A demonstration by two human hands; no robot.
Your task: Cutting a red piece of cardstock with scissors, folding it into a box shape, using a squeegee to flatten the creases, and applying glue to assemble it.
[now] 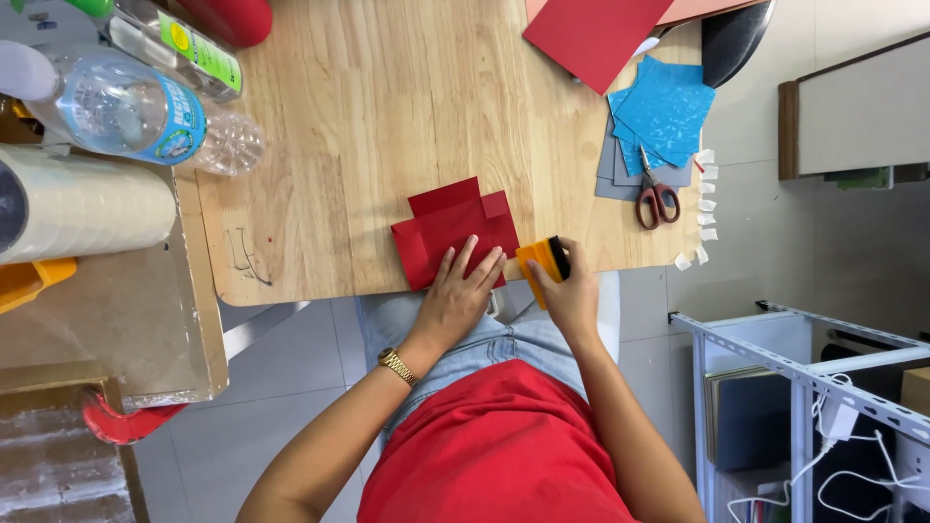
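Observation:
A folded piece of red paper (448, 225) lies on the wooden table (368, 116) near its front edge. My left hand (457, 295) rests flat on the paper's near side, fingers spread, with a gold watch on the wrist. My right hand (572, 291) is just right of the paper and grips an orange scraper tool with a black edge (542, 260), held at the table's edge beside the paper.
Red-handled scissors (657, 199) lie at the right by blue and grey paper sheets (664, 111) and small white scraps. A red sheet (593, 34) lies at the back. Plastic bottles (136, 111) and a tape roll (77, 203) stand left. A metal rack (804, 368) is on the right.

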